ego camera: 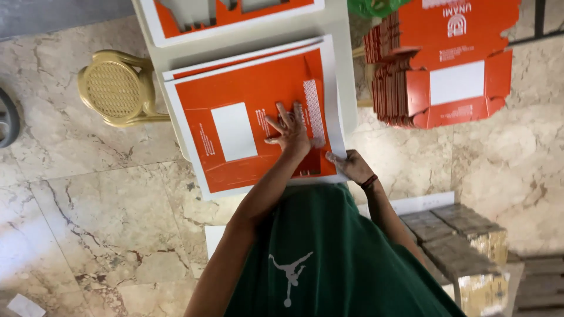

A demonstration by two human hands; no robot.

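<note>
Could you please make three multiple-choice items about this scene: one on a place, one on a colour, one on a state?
1. Where does the left hand rest?
A. flat on the top orange sheet of printed carton card
B. on the yellow stool
C. on the stack of cut-out carton blanks

2. What colour is the stool beside the table?
A. blue
B. pale yellow
C. black

3. What is the right hand doing?
A. hanging free in the air
B. pressing on the floor
C. touching the right edge of the sheet, near its corner

Answers: 1 A, the spread fingers lie on the orange print. 2 B, its woven seat and legs are pale yellow. 3 C, the fingertips meet the sheet's white border.
</note>
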